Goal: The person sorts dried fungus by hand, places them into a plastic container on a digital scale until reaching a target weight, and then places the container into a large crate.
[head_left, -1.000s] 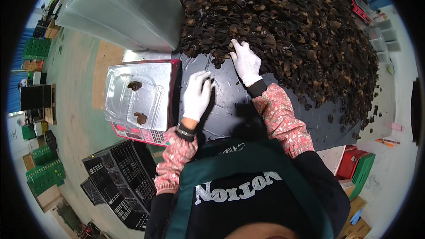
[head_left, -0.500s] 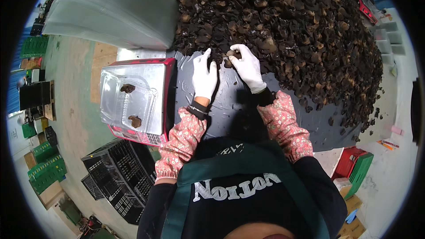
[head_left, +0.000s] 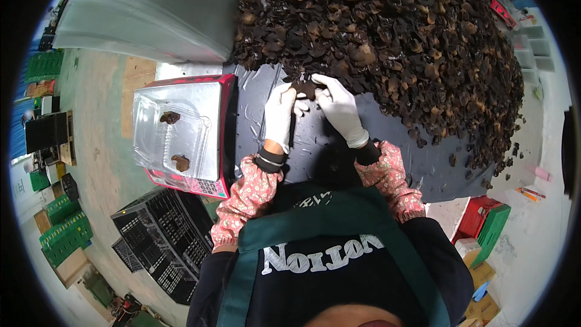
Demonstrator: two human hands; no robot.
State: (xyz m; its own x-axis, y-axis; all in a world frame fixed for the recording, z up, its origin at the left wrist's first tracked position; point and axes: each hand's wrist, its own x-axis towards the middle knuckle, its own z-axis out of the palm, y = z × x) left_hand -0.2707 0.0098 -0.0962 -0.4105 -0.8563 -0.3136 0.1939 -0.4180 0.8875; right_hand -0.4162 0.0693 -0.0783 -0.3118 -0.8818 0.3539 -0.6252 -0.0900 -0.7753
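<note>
Between my white-gloved hands is a dark brown wood ear mushroom (head_left: 306, 89), held at the near edge of a big heap of wood ear mushrooms (head_left: 375, 36). My left hand (head_left: 280, 112) pinches its left side, and my right hand (head_left: 340, 111) has its fingertips closed on the right side. To my left, a clear plastic clamshell box (head_left: 207, 136) lies opened on the metal plate of a red scale (head_left: 227, 118). One mushroom piece (head_left: 170, 118) sits in its far half, another (head_left: 180, 163) in its near half.
A tall stack of clear plastic boxes (head_left: 145, 15) stands beyond the scale. Dark plastic sheeting (head_left: 257, 94) covers the table. Black crates (head_left: 166, 242) are on the floor at the left, red and green crates (head_left: 484, 230) at the right. Another red scale (head_left: 499, 9) is far right.
My left hand has turned inward and joined the right one at the mushroom. The right hand has drawn slightly nearer, bringing the mushroom off the heap's edge.
</note>
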